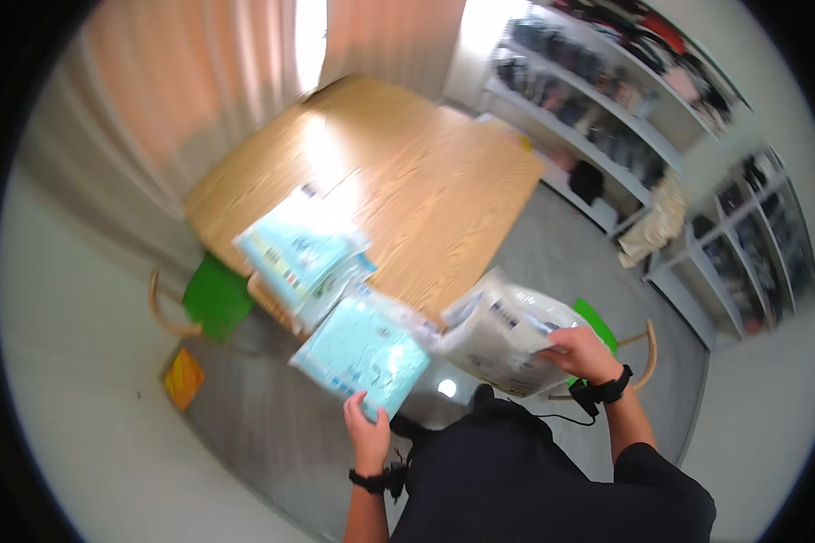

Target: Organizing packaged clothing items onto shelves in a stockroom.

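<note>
My left hand (368, 433) grips the near edge of a light blue soft package (362, 351), thumb on top, and the package tilts just off the table's near edge. My right hand (585, 355) is closed on the right side of a large, pale translucent plastic bag (503, 339) with grey and dark print. The bag hangs beside the blue package, and whether the two touch I cannot tell. More light blue packages (301, 249) in clear wrapping lie stacked on the table's near left corner.
The wooden table (426, 190) spreads out ahead. Green chairs (217, 299) stand at its left and right. An orange-yellow item (184, 379) is at the lower left. White shelves (598, 127) full of goods line the right, with a cream cloth or bag (656, 222) hanging there. Curtains (190, 81) hang behind.
</note>
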A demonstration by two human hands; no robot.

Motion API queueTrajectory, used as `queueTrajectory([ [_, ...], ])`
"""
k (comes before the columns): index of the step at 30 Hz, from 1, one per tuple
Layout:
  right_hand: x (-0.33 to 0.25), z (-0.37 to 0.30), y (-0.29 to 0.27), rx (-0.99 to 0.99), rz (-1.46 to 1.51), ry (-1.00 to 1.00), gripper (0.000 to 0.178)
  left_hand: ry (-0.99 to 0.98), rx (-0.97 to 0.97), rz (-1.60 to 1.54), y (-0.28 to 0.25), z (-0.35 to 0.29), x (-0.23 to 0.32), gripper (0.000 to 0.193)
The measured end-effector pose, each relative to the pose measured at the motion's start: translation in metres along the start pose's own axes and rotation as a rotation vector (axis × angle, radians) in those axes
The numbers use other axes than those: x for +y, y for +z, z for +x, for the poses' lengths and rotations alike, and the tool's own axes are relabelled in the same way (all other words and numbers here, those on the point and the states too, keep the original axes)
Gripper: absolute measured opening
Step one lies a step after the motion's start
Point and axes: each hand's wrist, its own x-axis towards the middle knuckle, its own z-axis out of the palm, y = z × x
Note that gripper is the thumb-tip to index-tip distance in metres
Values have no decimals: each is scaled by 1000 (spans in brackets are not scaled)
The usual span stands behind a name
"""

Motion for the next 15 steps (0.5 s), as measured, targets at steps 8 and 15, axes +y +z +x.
queueTrajectory([
  [8, 80, -62, -12, 52, -124, -42, 19, 145, -450, -60, 95, -5, 95, 90],
  [15, 159, -67, -34, 69, 68, -116, 15, 345, -780, -141, 224, 31, 162, 122],
])
